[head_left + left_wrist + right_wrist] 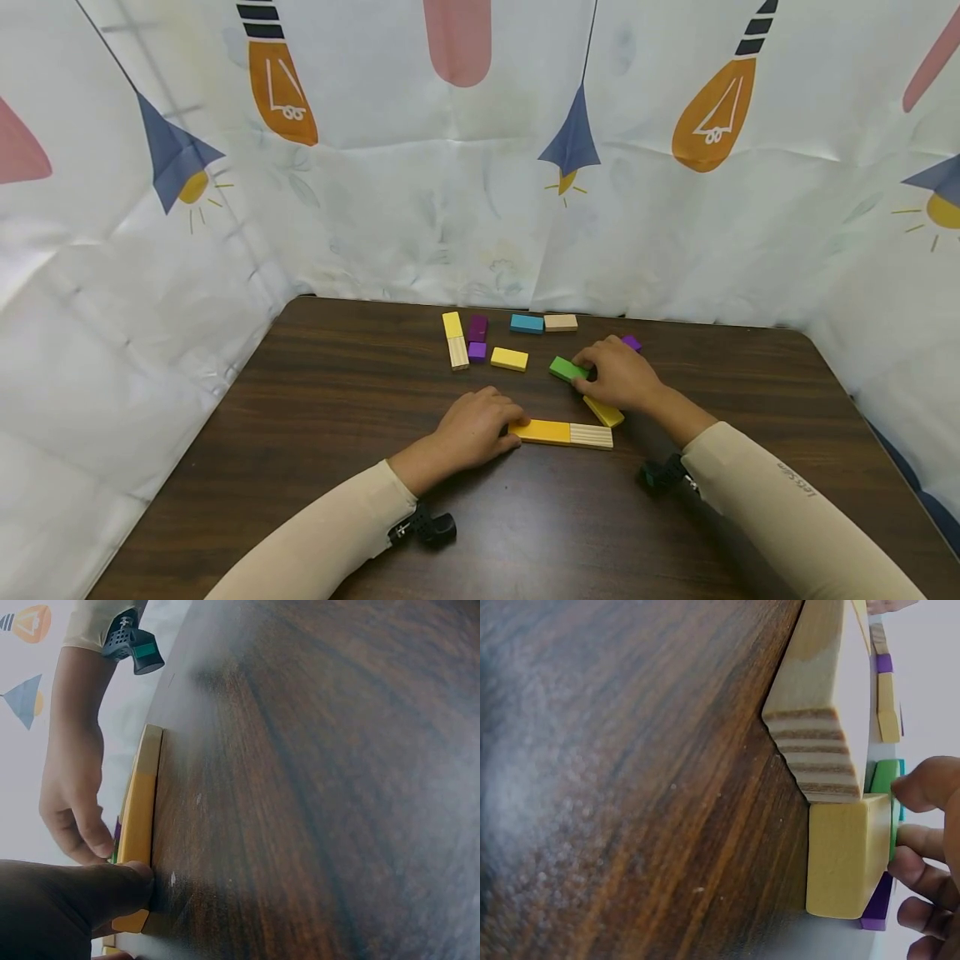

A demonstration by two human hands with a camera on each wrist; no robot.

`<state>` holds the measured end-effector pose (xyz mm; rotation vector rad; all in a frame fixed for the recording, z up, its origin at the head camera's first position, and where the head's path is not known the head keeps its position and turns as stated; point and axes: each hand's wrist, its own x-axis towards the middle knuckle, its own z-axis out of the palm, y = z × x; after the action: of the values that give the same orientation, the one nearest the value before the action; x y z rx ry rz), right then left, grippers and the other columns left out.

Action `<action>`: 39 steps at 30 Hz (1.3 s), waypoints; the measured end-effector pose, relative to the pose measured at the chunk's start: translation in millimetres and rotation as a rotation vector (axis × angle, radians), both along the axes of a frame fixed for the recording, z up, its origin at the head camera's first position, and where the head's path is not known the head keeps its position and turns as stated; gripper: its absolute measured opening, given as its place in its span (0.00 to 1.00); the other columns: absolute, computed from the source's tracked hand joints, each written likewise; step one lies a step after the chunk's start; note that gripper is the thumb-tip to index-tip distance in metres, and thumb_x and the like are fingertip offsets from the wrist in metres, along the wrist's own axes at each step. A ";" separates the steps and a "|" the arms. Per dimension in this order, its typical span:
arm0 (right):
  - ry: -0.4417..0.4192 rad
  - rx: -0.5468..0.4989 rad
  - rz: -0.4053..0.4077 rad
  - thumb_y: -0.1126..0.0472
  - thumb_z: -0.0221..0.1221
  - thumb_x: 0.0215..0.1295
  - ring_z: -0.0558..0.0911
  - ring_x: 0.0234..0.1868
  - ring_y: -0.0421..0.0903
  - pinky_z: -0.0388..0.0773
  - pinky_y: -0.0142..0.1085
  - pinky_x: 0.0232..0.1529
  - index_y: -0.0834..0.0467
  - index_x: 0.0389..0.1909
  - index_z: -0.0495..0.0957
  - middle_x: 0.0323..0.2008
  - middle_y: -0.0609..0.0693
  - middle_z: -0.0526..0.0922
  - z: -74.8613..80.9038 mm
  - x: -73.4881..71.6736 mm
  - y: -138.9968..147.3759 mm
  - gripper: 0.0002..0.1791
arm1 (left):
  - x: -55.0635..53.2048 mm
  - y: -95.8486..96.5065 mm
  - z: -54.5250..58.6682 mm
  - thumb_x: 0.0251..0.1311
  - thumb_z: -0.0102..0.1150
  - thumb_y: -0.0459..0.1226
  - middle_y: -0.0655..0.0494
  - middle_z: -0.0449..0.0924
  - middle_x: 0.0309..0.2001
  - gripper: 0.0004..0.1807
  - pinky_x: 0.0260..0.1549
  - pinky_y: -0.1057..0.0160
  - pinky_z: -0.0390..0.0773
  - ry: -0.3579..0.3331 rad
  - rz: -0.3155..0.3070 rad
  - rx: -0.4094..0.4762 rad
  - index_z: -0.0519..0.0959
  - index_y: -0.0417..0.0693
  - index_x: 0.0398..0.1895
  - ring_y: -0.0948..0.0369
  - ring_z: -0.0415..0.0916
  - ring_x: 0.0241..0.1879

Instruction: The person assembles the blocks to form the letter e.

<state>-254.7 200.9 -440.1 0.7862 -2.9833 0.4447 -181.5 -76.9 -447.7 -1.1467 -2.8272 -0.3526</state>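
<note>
My left hand [477, 427] pinches the left end of an orange block [546, 431], its thumb on the near side. End to end with that block, on its right, lies a pale wooden block [592, 437] with striped grain. My right hand [621, 375] holds a green block [567, 369] between thumb and fingers. A yellow block [603, 412] lies slanted below the right hand, its near end close to the pale block's striped end [814, 754] in the right wrist view. Behind the right hand, a purple block [632, 342] is partly hidden.
Farther back on the dark wooden table [360, 375] lie a yellow-and-pale pair [455, 341], a dark purple block [477, 327], a small purple block [477, 352], a yellow block [509, 359], a blue block [527, 323] and a tan block [561, 322]. A printed white curtain [420, 217] hangs behind.
</note>
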 end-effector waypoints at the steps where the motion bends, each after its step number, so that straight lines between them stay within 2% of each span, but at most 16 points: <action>1: 0.003 -0.004 0.003 0.52 0.67 0.65 0.76 0.43 0.49 0.76 0.46 0.43 0.57 0.49 0.87 0.41 0.48 0.85 -0.2 -0.2 0.1 0.16 | -0.1 0.1 0.2 0.63 0.71 0.47 0.63 0.86 0.45 0.13 0.43 0.58 0.78 -0.001 0.000 0.000 0.87 0.57 0.48 0.60 0.76 0.45; 9: -0.006 -0.024 0.013 0.56 0.67 0.67 0.77 0.44 0.50 0.77 0.46 0.43 0.56 0.48 0.88 0.38 0.47 0.86 2.2 -0.9 1.5 0.12 | 0.2 0.6 0.8 0.63 0.71 0.46 0.63 0.85 0.45 0.12 0.42 0.58 0.78 -0.011 0.004 0.006 0.87 0.57 0.48 0.60 0.76 0.46; 21: -0.038 -0.028 0.026 0.55 0.68 0.67 0.76 0.44 0.48 0.76 0.44 0.42 0.54 0.47 0.88 0.35 0.42 0.83 2.3 3.6 4.5 0.12 | 0.2 0.6 0.5 0.63 0.71 0.46 0.63 0.86 0.45 0.12 0.43 0.57 0.79 -0.002 -0.001 0.011 0.87 0.57 0.48 0.60 0.77 0.46; 39: -0.042 -0.038 0.036 0.55 0.68 0.67 0.76 0.43 0.47 0.76 0.44 0.42 0.54 0.47 0.88 0.35 0.42 0.83 1.5 5.8 6.3 0.11 | 0.6 0.5 0.8 0.63 0.71 0.46 0.63 0.85 0.45 0.12 0.43 0.56 0.79 -0.002 0.004 0.010 0.87 0.57 0.48 0.59 0.77 0.46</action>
<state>-248.8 207.1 -438.5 0.8392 -2.9931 0.5242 -180.9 -76.3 -446.9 -1.1401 -2.8260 -0.3675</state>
